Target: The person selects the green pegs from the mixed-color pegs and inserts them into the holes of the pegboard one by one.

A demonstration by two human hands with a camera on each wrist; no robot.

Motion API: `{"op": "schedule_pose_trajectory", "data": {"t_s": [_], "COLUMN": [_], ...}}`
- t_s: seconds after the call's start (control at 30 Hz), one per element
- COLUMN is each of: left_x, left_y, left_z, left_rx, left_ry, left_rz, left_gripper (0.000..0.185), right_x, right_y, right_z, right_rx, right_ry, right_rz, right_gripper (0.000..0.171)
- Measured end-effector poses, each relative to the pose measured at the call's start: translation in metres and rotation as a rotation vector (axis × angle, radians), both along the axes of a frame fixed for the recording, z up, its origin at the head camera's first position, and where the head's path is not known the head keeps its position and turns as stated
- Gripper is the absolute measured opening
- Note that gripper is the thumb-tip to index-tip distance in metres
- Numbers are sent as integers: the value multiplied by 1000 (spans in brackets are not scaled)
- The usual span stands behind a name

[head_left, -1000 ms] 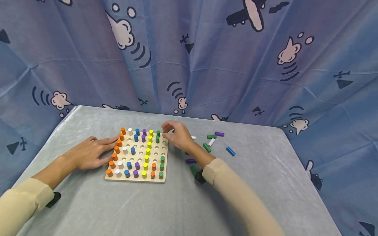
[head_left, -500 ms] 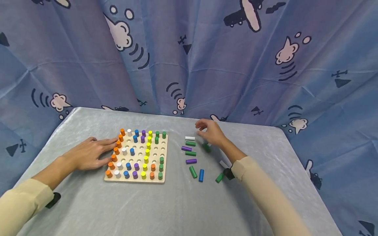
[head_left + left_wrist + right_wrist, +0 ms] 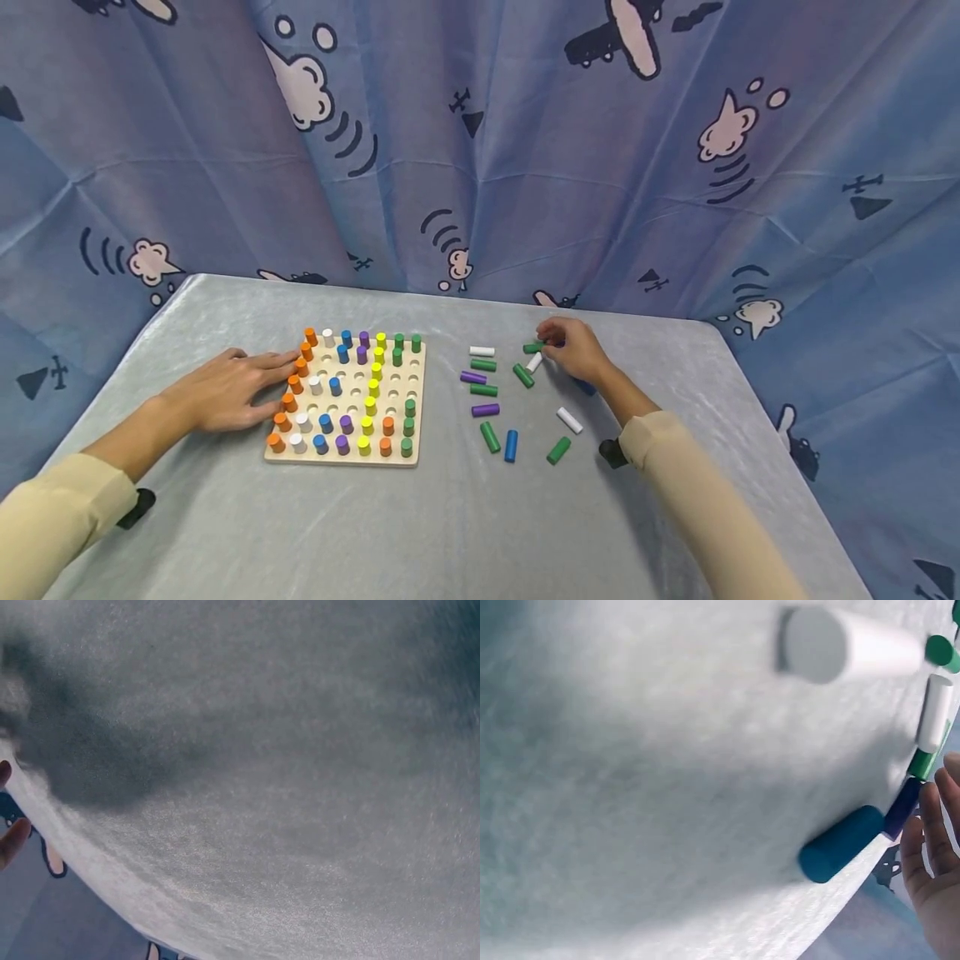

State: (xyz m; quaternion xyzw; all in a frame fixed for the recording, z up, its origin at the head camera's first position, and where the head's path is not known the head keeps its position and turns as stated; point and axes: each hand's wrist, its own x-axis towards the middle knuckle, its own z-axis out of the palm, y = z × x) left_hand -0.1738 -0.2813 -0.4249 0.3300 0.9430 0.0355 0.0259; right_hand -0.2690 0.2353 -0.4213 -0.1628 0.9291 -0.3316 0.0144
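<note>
Purple peg [image 3: 558,342] pinched in curled fingertips of right hand [image 3: 576,350], just above grey cloth [image 3: 450,517], beside green peg [image 3: 533,347] and white peg [image 3: 534,362]. Left hand [image 3: 225,390] flat, fingers straight, touching left edge of wooden pegboard [image 3: 349,392]. Loose pegs scattered between.
</note>
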Motion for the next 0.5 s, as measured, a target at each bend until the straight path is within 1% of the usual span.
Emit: {"op": "schedule_pose_trajectory", "data": {"t_s": [0.17,0.27,0.4,0.5], "left_x": [1,1,1,1], "left_y": [2,2,2,2], "left_z": [1,2,3,3], "left_rx": [-8,-13,-21,-22], "left_ry": [1,7,2,-2], "left_rz": [9,9,7,8], "left_gripper": [58,58,59,60], "right_x": [1,0,-1,-1], "right_y": [4,5,4,4], "right_z": [-5,-7,-9,-11], "right_rx": [3,9,35,63], "right_ry": [12,2,-11,2], "right_rz": [-10,-13,-25,-16], "right_gripper": [28,28,29,28]}}
